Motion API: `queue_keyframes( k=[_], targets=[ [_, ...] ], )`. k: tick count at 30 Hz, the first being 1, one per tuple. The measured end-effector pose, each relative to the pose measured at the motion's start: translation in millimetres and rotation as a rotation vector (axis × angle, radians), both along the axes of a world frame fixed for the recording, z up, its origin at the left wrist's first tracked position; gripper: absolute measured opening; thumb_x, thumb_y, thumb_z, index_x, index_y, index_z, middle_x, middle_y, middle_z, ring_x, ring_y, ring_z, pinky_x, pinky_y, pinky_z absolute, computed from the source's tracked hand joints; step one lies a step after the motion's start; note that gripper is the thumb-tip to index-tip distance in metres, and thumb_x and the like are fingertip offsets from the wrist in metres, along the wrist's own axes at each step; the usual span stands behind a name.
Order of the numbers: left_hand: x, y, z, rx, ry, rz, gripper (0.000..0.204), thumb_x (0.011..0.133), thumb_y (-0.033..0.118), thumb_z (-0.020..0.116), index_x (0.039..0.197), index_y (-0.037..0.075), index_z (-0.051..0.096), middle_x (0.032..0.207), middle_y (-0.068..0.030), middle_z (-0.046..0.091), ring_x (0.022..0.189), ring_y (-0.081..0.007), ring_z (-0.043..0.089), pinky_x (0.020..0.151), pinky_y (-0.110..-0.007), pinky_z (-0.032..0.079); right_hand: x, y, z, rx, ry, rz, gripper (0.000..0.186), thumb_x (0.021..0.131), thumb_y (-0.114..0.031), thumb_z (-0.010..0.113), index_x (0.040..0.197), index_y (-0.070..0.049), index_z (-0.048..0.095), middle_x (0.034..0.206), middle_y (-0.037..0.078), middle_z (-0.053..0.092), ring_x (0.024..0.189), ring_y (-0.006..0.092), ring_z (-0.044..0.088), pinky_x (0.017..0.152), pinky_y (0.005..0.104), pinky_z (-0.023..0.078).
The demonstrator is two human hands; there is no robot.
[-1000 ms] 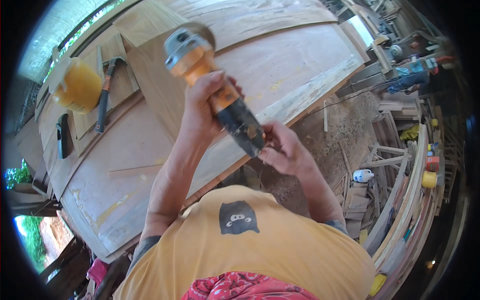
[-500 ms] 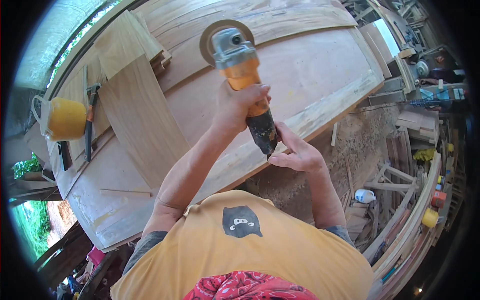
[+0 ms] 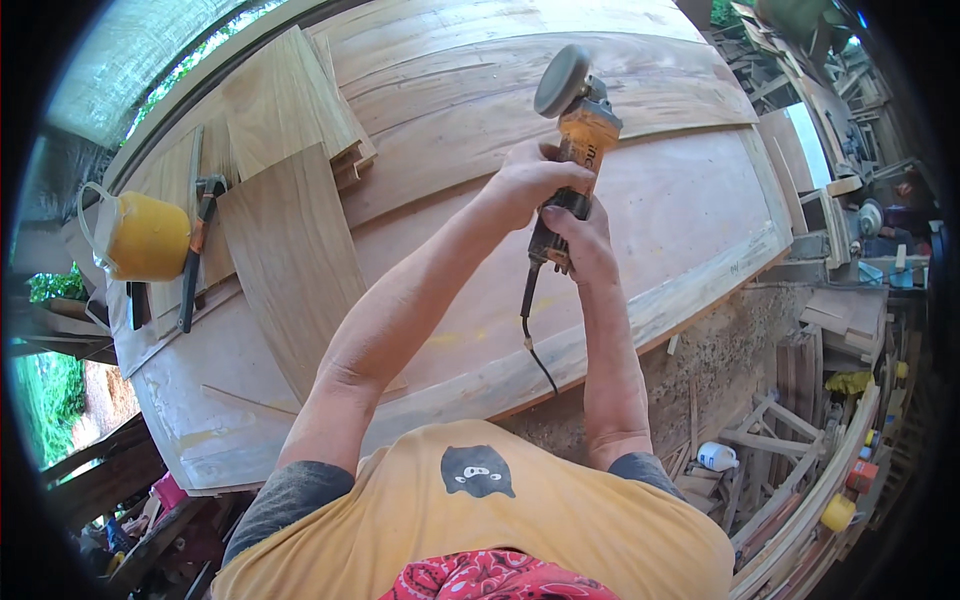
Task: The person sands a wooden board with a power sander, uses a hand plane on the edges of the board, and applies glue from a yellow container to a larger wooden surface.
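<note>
Angle grinder [image 3: 590, 135]: held raised over the worktop [image 3: 680, 195], between its far edge and near edge; head end points to the far edge.
Disc [image 3: 563, 80]: on the grinder's head, tilted.
Left hand [image 3: 540, 180]: closed around the body behind the head.
Right hand [image 3: 588, 240]: closed around the dark rear handle, just beside the left hand.
Cord [image 3: 526, 305]: hangs from the handle toward the worktop's near edge.
Yellow bucket [image 3: 150, 237]: near the worktop's left edge.
Hammer [image 3: 200, 240]: just right of the bucket, head toward the far edge.
</note>
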State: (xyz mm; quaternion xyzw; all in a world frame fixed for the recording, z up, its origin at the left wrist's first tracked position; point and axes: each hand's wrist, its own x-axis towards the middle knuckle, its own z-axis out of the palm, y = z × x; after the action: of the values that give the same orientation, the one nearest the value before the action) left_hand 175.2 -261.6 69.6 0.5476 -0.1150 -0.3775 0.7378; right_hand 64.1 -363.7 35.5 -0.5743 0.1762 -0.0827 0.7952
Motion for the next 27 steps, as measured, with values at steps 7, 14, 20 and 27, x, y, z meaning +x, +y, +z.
queue_keyframes(
  k=[7,14,20,27],
  targets=[
    [44,3,-42,-0.02,0.358,-0.033,0.033,0.084,0.023,0.084,0.105,0.002,0.07,0.089,-0.0082,0.069,0.08,-0.0178,0.067,0.074,-0.033,0.055,55,-10,-35,0.269,-0.12,0.252,0.047,0.087,-0.031,0.073,0.12,-0.001,0.061,0.096,0.006,0.066,0.077,0.0153,0.068,0.062,0.029,0.056],
    [107,0,-69,0.202,0.215,0.384,0.022,0.083,0.015,0.083,0.091,0.005,0.065,0.08,-0.005,0.063,0.064,-0.0165,0.064,0.059,-0.037,0.054,131,-15,-33,-0.636,0.303,0.373,0.063,0.073,-0.029,0.079,0.118,0.01,0.058,0.098,0.013,0.068,0.093,0.0254,0.069,0.083,0.0375,0.055],
    [160,11,-65,0.794,-0.204,0.228,0.06,0.076,0.045,0.085,0.104,-0.008,0.076,0.098,-0.0167,0.077,0.089,-0.021,0.074,0.079,-0.035,0.057,175,-5,-35,-0.671,0.25,0.425,0.059,0.074,-0.028,0.076,0.117,0.007,0.059,0.102,0.016,0.068,0.097,0.0264,0.067,0.087,0.0378,0.054],
    [164,12,-59,1.11,-0.602,0.075,0.083,0.079,0.075,0.067,0.109,-0.002,0.08,0.112,-0.0252,0.077,0.11,-0.0356,0.074,0.094,-0.044,0.056,187,-17,-45,-0.93,0.091,0.521,0.058,0.088,-0.049,0.064,0.126,-0.004,0.067,0.126,0.023,0.072,0.118,0.0396,0.068,0.103,0.0454,0.052]
  ],
)
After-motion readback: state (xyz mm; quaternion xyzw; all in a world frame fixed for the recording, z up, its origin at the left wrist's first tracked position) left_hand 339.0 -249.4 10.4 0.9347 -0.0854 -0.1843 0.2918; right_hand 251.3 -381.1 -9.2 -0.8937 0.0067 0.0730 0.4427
